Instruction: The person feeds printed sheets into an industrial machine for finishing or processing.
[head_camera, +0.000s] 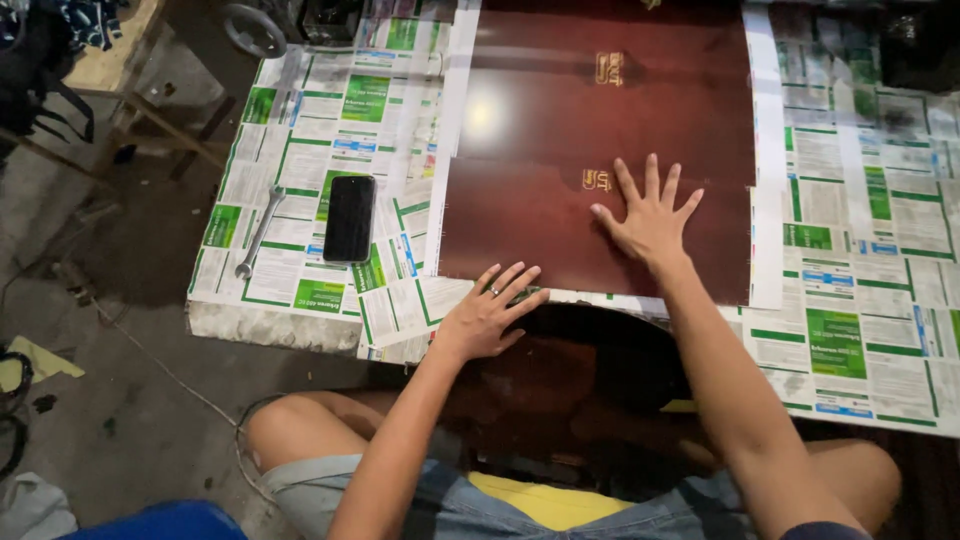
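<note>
My right hand lay open, flat on sheet; left hand open at sheet's near edge; sheet lay flat, not lifted.

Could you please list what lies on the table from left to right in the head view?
Wrench → phone → left hand → right hand, which lies flat on the dark red sheet.

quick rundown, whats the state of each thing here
left hand: open, flat at the near edge of the sheet
right hand: open, fingers spread, pressing on the sheet
dark red sheet: lying flat, glossy
phone: face up, screen dark
wrench: lying flat, untouched
table: covered in printed paper
</note>
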